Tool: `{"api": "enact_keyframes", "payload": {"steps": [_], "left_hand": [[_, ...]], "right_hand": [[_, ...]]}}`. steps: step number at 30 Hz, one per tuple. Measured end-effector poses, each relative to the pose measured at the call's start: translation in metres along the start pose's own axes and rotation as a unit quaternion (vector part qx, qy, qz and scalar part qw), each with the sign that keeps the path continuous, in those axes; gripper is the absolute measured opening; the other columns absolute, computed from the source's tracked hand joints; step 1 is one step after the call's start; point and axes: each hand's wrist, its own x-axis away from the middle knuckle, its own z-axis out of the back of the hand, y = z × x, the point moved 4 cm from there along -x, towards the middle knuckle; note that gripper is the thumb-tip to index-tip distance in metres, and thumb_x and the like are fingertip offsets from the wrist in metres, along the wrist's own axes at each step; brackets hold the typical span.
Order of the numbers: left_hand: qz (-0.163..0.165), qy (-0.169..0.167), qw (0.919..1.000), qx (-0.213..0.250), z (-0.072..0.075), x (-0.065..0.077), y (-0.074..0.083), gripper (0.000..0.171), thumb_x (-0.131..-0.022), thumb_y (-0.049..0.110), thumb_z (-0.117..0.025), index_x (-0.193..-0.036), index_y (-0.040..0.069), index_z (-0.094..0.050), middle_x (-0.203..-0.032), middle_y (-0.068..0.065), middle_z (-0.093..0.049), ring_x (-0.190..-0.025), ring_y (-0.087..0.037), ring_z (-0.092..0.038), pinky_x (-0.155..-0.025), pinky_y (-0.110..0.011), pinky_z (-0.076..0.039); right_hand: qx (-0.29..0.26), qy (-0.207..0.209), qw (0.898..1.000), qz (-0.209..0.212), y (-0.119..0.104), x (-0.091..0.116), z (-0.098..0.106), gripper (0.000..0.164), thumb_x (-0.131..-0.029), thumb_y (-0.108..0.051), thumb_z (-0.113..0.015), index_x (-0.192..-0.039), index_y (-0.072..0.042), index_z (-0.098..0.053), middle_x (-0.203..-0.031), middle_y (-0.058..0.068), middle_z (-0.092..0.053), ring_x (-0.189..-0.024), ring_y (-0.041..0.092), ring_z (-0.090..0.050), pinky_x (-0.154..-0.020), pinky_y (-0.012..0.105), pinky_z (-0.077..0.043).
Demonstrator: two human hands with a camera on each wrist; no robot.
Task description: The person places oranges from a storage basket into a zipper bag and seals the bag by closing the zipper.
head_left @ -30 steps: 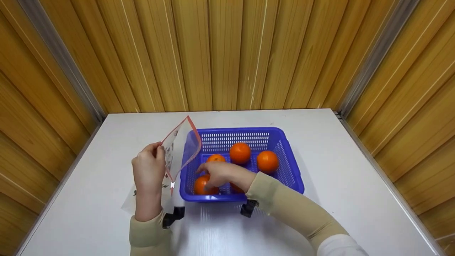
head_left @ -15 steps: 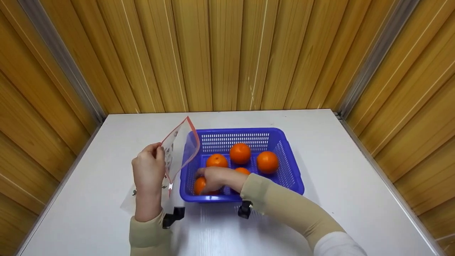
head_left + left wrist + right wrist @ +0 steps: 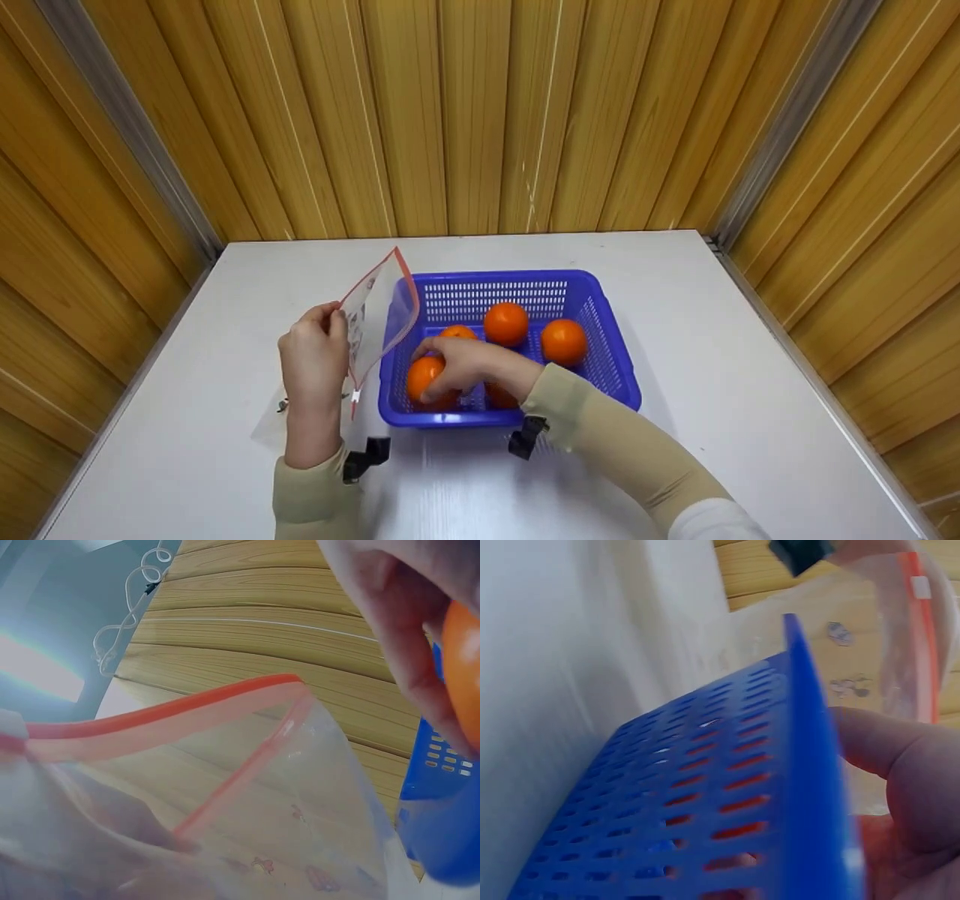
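Orange [image 3: 424, 377] raised, four oranges [image 3: 506, 324] in basket [image 3: 517, 277]

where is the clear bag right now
In the head view, the clear bag is left of centre, held by the left hand, its open mouth overlapping the left rim of the blue basket.

Red-rimmed bag [image 3: 381, 322] gapes beside basket [image 3: 480, 421] of 5 oranges [image 3: 506, 324].

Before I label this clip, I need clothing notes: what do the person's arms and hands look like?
The left hand and right hand are bare. The left sleeve and right sleeve are beige, the right one meeting white cloth higher up. A small black block sits near each hand.
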Motion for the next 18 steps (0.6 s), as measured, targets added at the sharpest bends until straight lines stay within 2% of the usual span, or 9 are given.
{"api": "enact_keyframes", "payload": {"steps": [9,14,18], "left_hand": [[-0.005,0.005,1.0000,0.004,0.000,0.001,-0.001,0.024,-0.099,0.005,-0.058,-0.109,-0.006,-0.076,-0.097,-0.026,-0.077,-0.080,-0.036,-0.073,-0.073,-0.050,-0.059],[-0.008,0.006,0.9999,0.003,-0.001,0.000,-0.001,0.024,-0.099,0.005,-0.058,-0.109,-0.007,-0.076,-0.097,-0.026,-0.077,-0.079,-0.036,-0.073,-0.072,-0.050,-0.059],[-0.011,0.003,0.9999,0.000,-0.002,0.001,0.000,0.024,-0.099,0.005,-0.057,-0.110,-0.007,-0.075,-0.097,-0.026,-0.077,-0.079,-0.036,-0.073,-0.072,-0.050,-0.059]], "right_hand": [[-0.089,0.012,0.995,0.034,-0.010,0.024,0.033,0.052,-0.087,-0.025,-0.082,-0.133,-0.033,-0.058,-0.132,0.008,-0.056,-0.107,0.025,-0.060,-0.084,0.038,-0.061],[-0.125,0.054,0.989,0.057,-0.024,0.042,0.060,0.053,-0.087,-0.026,-0.082,-0.133,-0.037,-0.058,-0.134,0.007,-0.056,-0.111,0.027,-0.061,-0.086,0.038,-0.060],[-0.154,0.085,0.979,0.101,-0.038,0.051,0.072,0.058,-0.086,-0.025,-0.082,-0.137,-0.036,-0.056,-0.135,0.006,-0.057,-0.114,0.027,-0.061,-0.090,0.038,-0.058]]}}
